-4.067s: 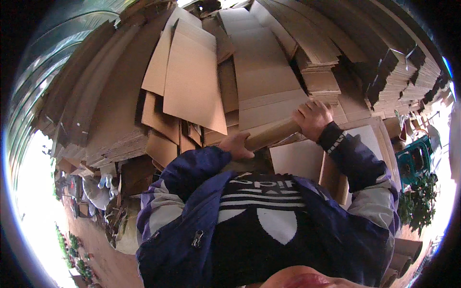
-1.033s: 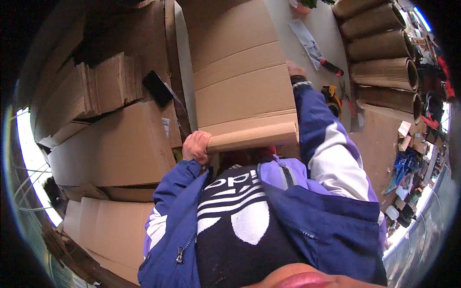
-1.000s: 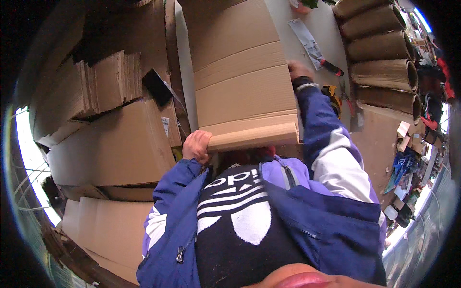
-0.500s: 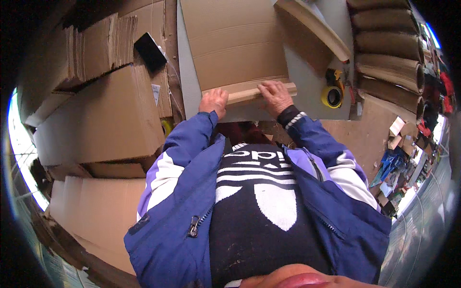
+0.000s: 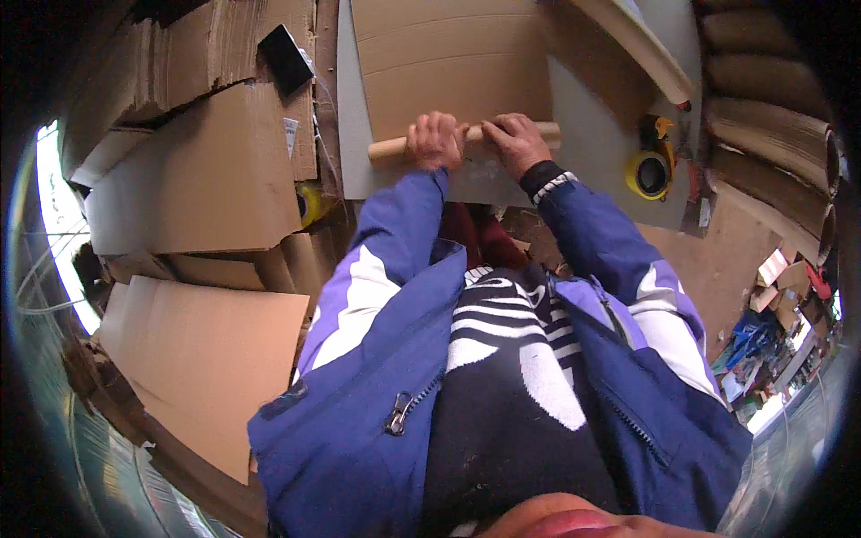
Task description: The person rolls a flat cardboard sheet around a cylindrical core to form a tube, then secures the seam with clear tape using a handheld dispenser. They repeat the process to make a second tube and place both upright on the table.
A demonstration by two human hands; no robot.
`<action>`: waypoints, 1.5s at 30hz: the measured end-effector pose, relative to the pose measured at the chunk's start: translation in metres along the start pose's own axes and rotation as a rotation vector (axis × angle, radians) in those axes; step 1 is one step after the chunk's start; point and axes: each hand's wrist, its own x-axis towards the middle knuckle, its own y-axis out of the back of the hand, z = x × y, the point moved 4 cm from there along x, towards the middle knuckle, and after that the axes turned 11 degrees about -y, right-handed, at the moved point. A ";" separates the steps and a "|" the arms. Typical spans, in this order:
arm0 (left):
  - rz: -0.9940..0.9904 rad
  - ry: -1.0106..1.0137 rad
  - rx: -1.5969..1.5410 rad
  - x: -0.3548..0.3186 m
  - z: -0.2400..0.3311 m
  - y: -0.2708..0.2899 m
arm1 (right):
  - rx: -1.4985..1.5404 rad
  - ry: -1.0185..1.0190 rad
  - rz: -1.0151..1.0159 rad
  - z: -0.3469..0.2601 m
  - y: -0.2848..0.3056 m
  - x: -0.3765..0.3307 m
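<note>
Cardboard roll point(image 5: 473, 134), left end point(image 5: 382, 149) now exposed, left hand point(image 5: 436, 142) nearer right hand point(image 5: 520, 145)

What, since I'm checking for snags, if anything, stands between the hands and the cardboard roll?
Nothing visible: the left hand and right hand both touch the cardboard roll directly. The tape dispenser lies to the right on the grey tabletop, apart from both hands.

The cardboard roll point(image 5: 390, 148) is tan, the jacket point(image 5: 359, 421) navy (white-patched).
</note>
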 end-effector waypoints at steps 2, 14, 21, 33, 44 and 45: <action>-0.008 -0.013 -0.015 0.024 -0.014 -0.007 | -0.093 0.046 0.086 0.000 -0.001 0.003; 0.341 -0.117 0.129 0.051 -0.006 0.010 | 0.012 -0.085 -0.354 0.028 -0.003 0.069; 0.066 0.038 -0.026 0.134 -0.049 0.004 | -0.077 0.046 0.079 0.023 -0.002 0.091; 0.112 -0.008 -0.007 0.159 -0.058 -0.002 | -0.057 0.070 0.098 0.036 0.001 0.133; 0.279 -0.117 0.005 0.191 -0.057 0.003 | 0.071 -0.011 -0.080 0.069 -0.003 0.193; 0.248 -0.072 -0.014 0.204 -0.066 -0.002 | 0.007 0.026 0.032 0.065 0.000 0.189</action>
